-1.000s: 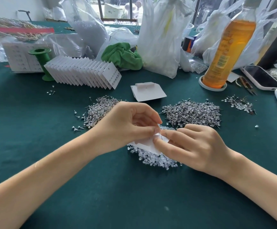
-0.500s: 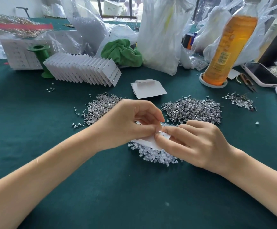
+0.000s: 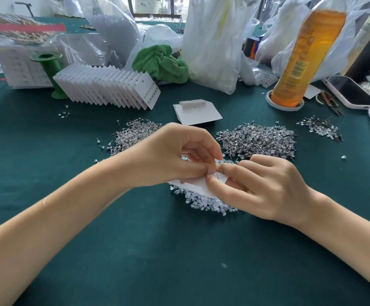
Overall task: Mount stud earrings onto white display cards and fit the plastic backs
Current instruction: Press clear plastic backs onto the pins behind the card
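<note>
My left hand (image 3: 175,155) and my right hand (image 3: 261,186) meet over a white display card (image 3: 192,184), held just above a heap of clear plastic backs (image 3: 204,202). The left thumb and forefinger pinch the card's upper edge. The right thumb and forefinger pinch a thin stud post (image 3: 217,175) sticking out of the card; whether a back sits on it I cannot tell. Two piles of silver stud earrings lie beyond the hands, one at the left (image 3: 133,135) and a bigger one at the right (image 3: 259,140).
A fanned row of filled cards (image 3: 106,89) and a green spool (image 3: 49,71) stand at the back left. A blank folded card (image 3: 197,113) lies centre. An orange bottle (image 3: 305,58), phones (image 3: 352,93), snips (image 3: 332,102), plastic bags and a green cloth (image 3: 162,62) crowd the back and right.
Both hands have stayed over the card. The right fingertips have shifted slightly up to the card's top edge, closer against the left thumb.
</note>
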A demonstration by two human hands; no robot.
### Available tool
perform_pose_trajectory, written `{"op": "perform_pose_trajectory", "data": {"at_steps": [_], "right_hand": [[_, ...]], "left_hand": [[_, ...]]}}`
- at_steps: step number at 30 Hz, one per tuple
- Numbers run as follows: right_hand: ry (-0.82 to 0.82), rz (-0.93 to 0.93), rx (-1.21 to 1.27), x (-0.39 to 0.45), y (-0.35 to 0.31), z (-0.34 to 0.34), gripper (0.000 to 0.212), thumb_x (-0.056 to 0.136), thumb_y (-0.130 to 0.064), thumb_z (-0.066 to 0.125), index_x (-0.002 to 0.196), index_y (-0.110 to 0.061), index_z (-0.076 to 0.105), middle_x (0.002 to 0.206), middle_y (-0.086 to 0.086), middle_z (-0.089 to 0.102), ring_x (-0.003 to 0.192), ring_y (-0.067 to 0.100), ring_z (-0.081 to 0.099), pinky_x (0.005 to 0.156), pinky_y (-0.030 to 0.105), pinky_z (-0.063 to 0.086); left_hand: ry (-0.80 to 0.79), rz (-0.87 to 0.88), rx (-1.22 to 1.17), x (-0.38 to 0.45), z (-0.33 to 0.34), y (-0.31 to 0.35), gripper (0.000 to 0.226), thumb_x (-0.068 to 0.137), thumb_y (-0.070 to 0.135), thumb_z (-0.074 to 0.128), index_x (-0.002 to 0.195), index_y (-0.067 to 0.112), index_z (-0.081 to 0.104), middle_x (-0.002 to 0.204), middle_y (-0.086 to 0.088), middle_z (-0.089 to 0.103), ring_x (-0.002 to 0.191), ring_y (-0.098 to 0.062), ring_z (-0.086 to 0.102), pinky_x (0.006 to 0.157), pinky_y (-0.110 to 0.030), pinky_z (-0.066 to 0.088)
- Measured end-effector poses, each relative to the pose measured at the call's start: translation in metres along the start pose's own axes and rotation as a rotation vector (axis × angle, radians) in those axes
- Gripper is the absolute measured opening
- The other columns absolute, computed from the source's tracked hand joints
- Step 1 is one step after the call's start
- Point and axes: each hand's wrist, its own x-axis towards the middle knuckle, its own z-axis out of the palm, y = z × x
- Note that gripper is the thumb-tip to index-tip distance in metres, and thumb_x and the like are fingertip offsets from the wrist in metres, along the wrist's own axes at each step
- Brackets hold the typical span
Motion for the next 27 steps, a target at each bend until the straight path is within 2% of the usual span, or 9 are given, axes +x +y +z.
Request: {"op": "perform_pose_trajectory", "data": {"at_steps": [3, 7, 14, 17, 20, 22, 24, 25, 27], "right_hand": [[0.010, 0.026, 0.022, 0.000, 0.001, -0.001, 0.021, 0.088, -0.001, 0.063, 0.104, -0.012, 0.055, 0.072, 0.008, 0.070, 0.046, 0.020, 0.054, 0.039, 0.028, 0.043], [0.014, 0.047, 0.040, 0.000, 0.002, -0.001, 0.026, 0.085, -0.003, 0.070, 0.105, -0.012, 0.055, 0.078, 0.008, 0.072, 0.051, 0.022, 0.062, 0.041, 0.028, 0.046], [0.021, 0.015, 0.022, 0.001, 0.001, -0.001, 0.016, 0.092, -0.004, 0.060, 0.103, -0.014, 0.055, 0.075, 0.007, 0.071, 0.046, 0.019, 0.055, 0.039, 0.027, 0.043], [0.019, -0.008, 0.003, 0.001, 0.001, 0.000, 0.022, 0.085, 0.000, 0.066, 0.102, -0.014, 0.060, 0.071, 0.006, 0.070, 0.043, 0.019, 0.050, 0.038, 0.026, 0.041], [-0.007, -0.018, -0.009, 0.001, 0.001, -0.001, 0.027, 0.075, 0.000, 0.076, 0.097, -0.014, 0.070, 0.070, 0.006, 0.069, 0.042, 0.020, 0.047, 0.037, 0.026, 0.040], [-0.011, -0.026, -0.030, 0.000, 0.001, 0.000, 0.033, 0.075, -0.001, 0.075, 0.101, -0.015, 0.061, 0.072, 0.006, 0.069, 0.043, 0.019, 0.047, 0.038, 0.026, 0.040], [0.012, -0.016, -0.012, 0.001, 0.002, 0.002, 0.027, 0.083, -0.002, 0.070, 0.103, -0.014, 0.056, 0.075, 0.006, 0.071, 0.045, 0.019, 0.051, 0.039, 0.026, 0.041], [0.029, 0.008, 0.017, 0.001, 0.003, 0.002, 0.021, 0.088, -0.003, 0.066, 0.104, -0.013, 0.056, 0.076, 0.007, 0.072, 0.047, 0.020, 0.056, 0.040, 0.026, 0.043], [0.071, 0.109, 0.075, 0.000, 0.007, 0.002, 0.015, 0.093, -0.004, 0.062, 0.104, -0.012, 0.057, 0.078, 0.006, 0.073, 0.052, 0.021, 0.063, 0.041, 0.027, 0.046]], "left_hand": [[0.065, 0.008, -0.025, -0.001, 0.001, -0.002, 0.020, 0.078, -0.005, 0.071, 0.091, 0.009, 0.068, 0.081, -0.005, 0.072, 0.074, -0.008, 0.067, 0.075, -0.022, 0.054], [0.081, 0.007, -0.060, -0.002, 0.002, -0.003, 0.021, 0.079, -0.008, 0.069, 0.093, 0.007, 0.067, 0.081, -0.002, 0.071, 0.074, -0.007, 0.066, 0.073, -0.019, 0.052], [0.068, 0.004, -0.008, -0.002, 0.003, -0.003, 0.020, 0.079, -0.007, 0.068, 0.093, 0.007, 0.067, 0.083, -0.007, 0.071, 0.075, -0.010, 0.066, 0.075, -0.026, 0.054], [0.028, -0.012, 0.001, -0.002, 0.001, -0.001, 0.019, 0.079, -0.005, 0.068, 0.093, 0.007, 0.067, 0.084, -0.008, 0.071, 0.075, -0.009, 0.066, 0.072, -0.025, 0.054], [0.007, -0.033, -0.010, -0.001, 0.001, 0.000, 0.019, 0.079, -0.006, 0.068, 0.093, 0.008, 0.067, 0.084, -0.008, 0.071, 0.074, -0.009, 0.065, 0.062, -0.025, 0.054], [-0.011, -0.050, -0.004, 0.000, 0.000, 0.000, 0.022, 0.079, -0.006, 0.068, 0.096, 0.008, 0.067, 0.082, -0.007, 0.071, 0.074, -0.013, 0.064, 0.067, -0.032, 0.056], [-0.021, -0.066, -0.017, 0.000, -0.003, 0.003, 0.026, 0.079, -0.003, 0.069, 0.102, 0.009, 0.067, 0.081, -0.003, 0.072, 0.074, -0.015, 0.065, 0.070, -0.033, 0.056], [0.013, -0.066, -0.045, 0.000, -0.006, 0.003, 0.028, 0.079, 0.002, 0.071, 0.105, 0.011, 0.066, 0.083, -0.001, 0.073, 0.075, -0.014, 0.067, 0.068, -0.028, 0.056], [0.233, -0.065, -0.119, 0.003, -0.015, 0.001, 0.026, 0.079, 0.012, 0.072, 0.105, 0.015, 0.068, 0.087, 0.003, 0.075, 0.081, -0.008, 0.070, 0.071, -0.016, 0.053]]}}
